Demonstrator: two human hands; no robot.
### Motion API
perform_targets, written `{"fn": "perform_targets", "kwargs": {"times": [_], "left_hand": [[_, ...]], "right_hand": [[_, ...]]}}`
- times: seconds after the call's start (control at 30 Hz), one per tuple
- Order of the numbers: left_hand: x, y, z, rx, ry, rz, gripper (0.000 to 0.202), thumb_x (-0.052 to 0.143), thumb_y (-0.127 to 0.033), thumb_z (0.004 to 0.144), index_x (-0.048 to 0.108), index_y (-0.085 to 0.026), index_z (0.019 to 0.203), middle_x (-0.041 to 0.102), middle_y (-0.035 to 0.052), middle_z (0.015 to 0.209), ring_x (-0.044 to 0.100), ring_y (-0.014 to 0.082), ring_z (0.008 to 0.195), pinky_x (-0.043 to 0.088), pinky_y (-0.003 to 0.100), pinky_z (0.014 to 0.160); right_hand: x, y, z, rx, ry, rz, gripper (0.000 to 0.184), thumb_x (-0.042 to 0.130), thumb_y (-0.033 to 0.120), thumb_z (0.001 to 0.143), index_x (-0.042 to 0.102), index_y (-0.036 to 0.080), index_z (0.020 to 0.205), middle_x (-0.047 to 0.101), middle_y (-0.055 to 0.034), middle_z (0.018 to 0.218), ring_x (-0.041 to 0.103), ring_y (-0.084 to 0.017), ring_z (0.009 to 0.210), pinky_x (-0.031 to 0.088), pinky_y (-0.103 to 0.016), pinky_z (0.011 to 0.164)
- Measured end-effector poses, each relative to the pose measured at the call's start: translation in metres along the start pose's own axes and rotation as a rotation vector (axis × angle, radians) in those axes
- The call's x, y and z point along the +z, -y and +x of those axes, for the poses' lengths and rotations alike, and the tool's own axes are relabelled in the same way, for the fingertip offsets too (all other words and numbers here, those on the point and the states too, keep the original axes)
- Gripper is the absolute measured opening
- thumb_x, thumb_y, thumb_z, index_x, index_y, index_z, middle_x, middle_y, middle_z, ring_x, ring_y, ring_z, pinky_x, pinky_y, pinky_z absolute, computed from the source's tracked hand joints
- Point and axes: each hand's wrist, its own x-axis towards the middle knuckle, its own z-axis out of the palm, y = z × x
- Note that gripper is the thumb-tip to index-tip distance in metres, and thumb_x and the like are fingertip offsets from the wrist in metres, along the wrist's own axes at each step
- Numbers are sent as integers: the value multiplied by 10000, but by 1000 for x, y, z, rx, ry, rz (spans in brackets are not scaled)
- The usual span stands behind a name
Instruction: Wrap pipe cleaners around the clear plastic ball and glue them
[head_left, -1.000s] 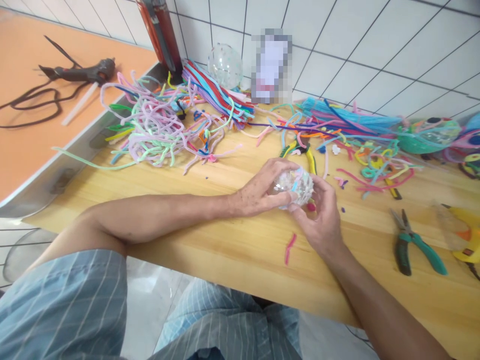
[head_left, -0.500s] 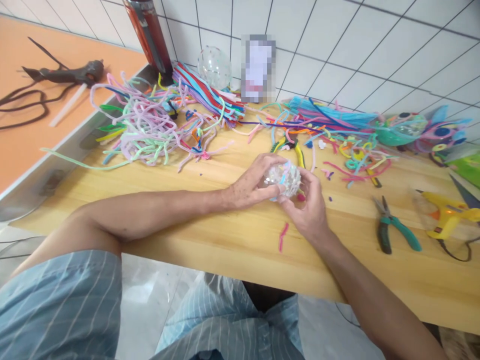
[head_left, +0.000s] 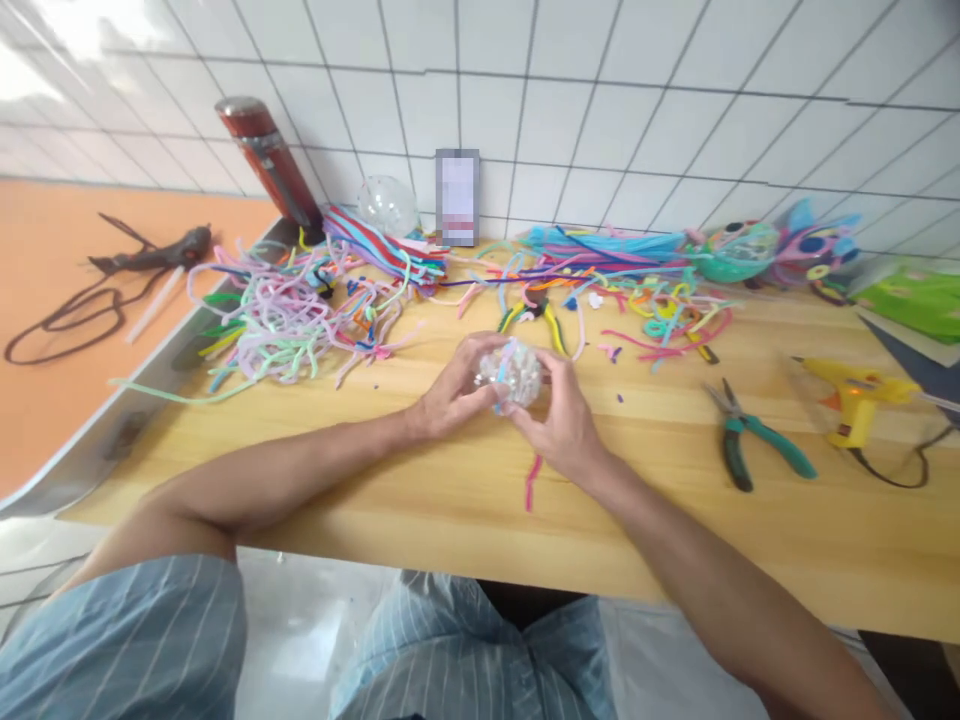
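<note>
Both hands hold one clear, shiny ball (head_left: 523, 374) with bits of light blue and lilac on it, just above the wooden table. My left hand (head_left: 456, 390) grips its left side, thumb across the front. On the other side my right hand (head_left: 564, 415) is closed round it with thumb and fingers. The fingers hide part of the ball. Behind it lie yellow-and-black pliers (head_left: 556, 330), partly covered. A pink pipe cleaner piece (head_left: 533, 484) lies on the table in front of my right hand.
Tangled pipe cleaners (head_left: 281, 310) lie to the left, bundled ones (head_left: 600, 250) along the wall. Green-handled pliers (head_left: 750, 435) and a yellow glue gun (head_left: 855, 400) lie right. At the back stand a red flask (head_left: 270, 165), a clear globe (head_left: 387, 207) and a phone (head_left: 457, 198).
My view has shifted, so the table things sit further left and the wall shows more. Both hands still hold the ball in nearly the same grip.
</note>
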Motion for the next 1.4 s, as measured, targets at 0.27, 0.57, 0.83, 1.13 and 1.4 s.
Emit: {"fn": "perform_targets", "kwargs": {"times": [0.27, 0.57, 0.83, 1.13, 1.4], "left_hand": [[-4, -7, -2, -115, -19, 85, 637, 614, -533, 1011, 459, -188, 1524, 548, 173, 1541, 532, 346, 1446, 432, 577, 1273], [2, -8, 0, -98, -60, 158, 688, 618, -588, 985, 489, -149, 1499, 567, 198, 1519, 534, 343, 1453, 412, 572, 1281], [8, -4, 5, -15, -67, 175, 689, 641, -610, 963, 524, -174, 1484, 574, 209, 1512, 538, 344, 1468, 420, 589, 1272], [13, 6, 5, 109, -70, 156, 632, 663, -499, 981, 492, -208, 1515, 568, 202, 1479, 543, 339, 1452, 449, 601, 1240], [21, 3, 6, 156, -52, 84, 613, 652, -469, 998, 451, -253, 1536, 530, 183, 1496, 502, 331, 1483, 460, 592, 1243]], "right_hand": [[5, -5, 5, -63, 23, 10, 688, 705, 460, 974, 411, 241, 1557, 619, -210, 1514, 587, -354, 1454, 506, -598, 1217], [-3, -21, 2, -125, 77, 66, 765, 725, 458, 969, 383, 200, 1603, 565, -258, 1602, 531, -366, 1537, 453, -621, 1264], [-9, -25, 0, -131, 69, 28, 793, 746, 503, 954, 404, 227, 1614, 590, -237, 1592, 583, -373, 1488, 549, -637, 1160], [-21, -27, -4, -84, 110, 2, 725, 730, 455, 978, 446, 268, 1618, 618, -201, 1587, 630, -365, 1448, 550, -652, 1160], [-38, -25, -14, 2, 143, -18, 726, 691, 400, 1014, 389, 289, 1665, 606, -191, 1603, 661, -339, 1413, 576, -600, 1141]]}}
